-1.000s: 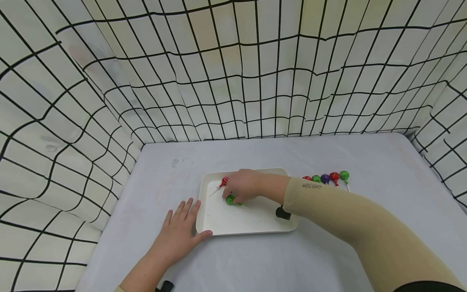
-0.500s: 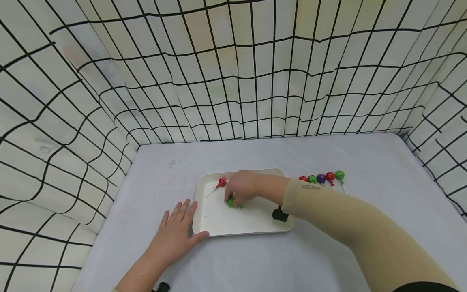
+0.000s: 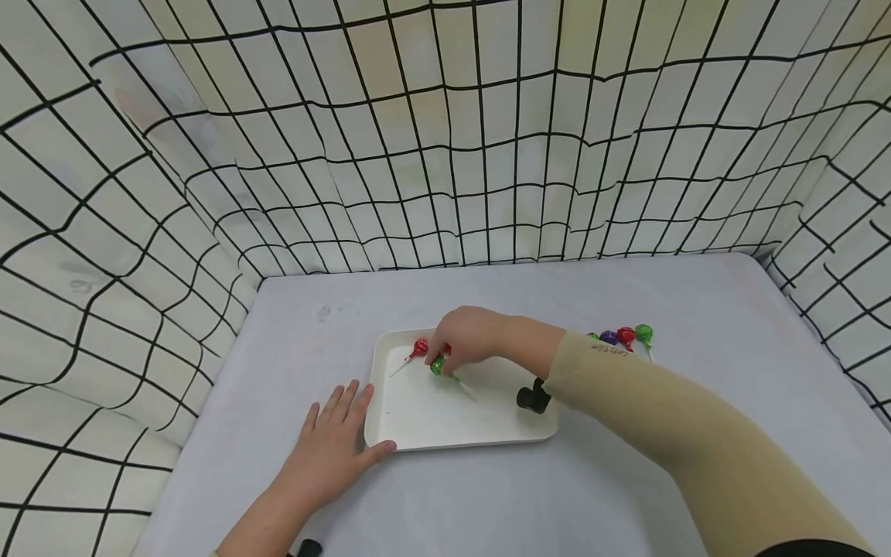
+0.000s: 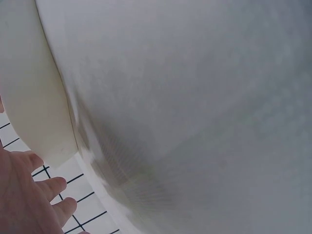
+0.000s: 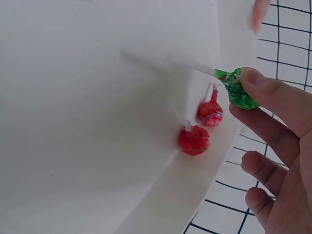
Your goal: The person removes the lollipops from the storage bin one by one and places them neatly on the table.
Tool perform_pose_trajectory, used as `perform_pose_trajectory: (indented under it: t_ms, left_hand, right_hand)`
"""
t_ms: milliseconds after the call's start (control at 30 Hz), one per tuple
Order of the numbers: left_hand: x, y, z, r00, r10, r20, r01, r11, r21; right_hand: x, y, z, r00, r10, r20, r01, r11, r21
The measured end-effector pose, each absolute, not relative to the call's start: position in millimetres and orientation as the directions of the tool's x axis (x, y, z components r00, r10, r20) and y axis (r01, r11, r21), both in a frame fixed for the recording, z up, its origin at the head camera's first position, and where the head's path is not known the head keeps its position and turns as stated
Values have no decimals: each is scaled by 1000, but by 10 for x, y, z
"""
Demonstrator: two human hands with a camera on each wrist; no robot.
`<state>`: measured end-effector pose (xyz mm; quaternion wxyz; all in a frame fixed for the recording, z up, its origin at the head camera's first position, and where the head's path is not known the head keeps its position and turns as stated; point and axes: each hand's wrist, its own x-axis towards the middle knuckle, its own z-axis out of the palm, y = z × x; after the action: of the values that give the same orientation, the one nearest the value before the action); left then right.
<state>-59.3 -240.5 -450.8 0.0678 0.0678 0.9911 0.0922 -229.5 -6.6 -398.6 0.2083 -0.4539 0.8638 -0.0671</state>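
Between thumb and index finger, my right hand [image 3: 468, 336] pinches a green-wrapped lollipop [image 5: 239, 90] by its candy end. Its white stick points away from the hand, and it is held over the white tray [image 3: 425, 422]. Two red lollipops lie in the tray beneath it: one red lollipop [image 5: 210, 113] and a second red lollipop [image 5: 194, 140], partly covered by the hand in the head view. My left hand [image 3: 334, 445] lies at the tray's near left corner with fingers spread, its thumb at the rim.
On the table right of the tray lies a row with a green lollipop [image 3: 643, 333], a red lollipop [image 3: 626, 335] and a purple lollipop [image 3: 609, 337]; my right sleeve [image 3: 640, 394] hides part of it. Black grid-patterned white walls [image 3: 480, 170] surround the table [image 3: 487, 495].
My right hand has lifted the green lollipop off the tray and moved slightly toward the tray's far side. The left hand stays at the tray corner.
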Motion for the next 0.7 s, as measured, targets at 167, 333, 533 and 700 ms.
perform_pose_trajectory:
  t_ms: [167, 333, 533, 700]
  left_hand:
    - [-615, -2415, -4526, -981, 141, -133, 114, 975, 192]
    - [-620, -2423, -4548, -982, 144, -125, 119, 975, 186]
    - [-620, -2417, -4538, -983, 149, -105, 127, 973, 190]
    - [-614, -2406, -4523, -983, 155, -94, 133, 970, 202]
  right_hand:
    - [-2330, -1, -3918, -515, -808, -286, -734, 588, -340]
    - [-2359, 121, -3866, -541, -796, -269, -693, 604, -394]
    - [-2417, 364, -3812, -611, -750, -253, -629, 654, -420]
    - [-2464, 661, -3787, -660, -715, -231, -582, 681, -445]
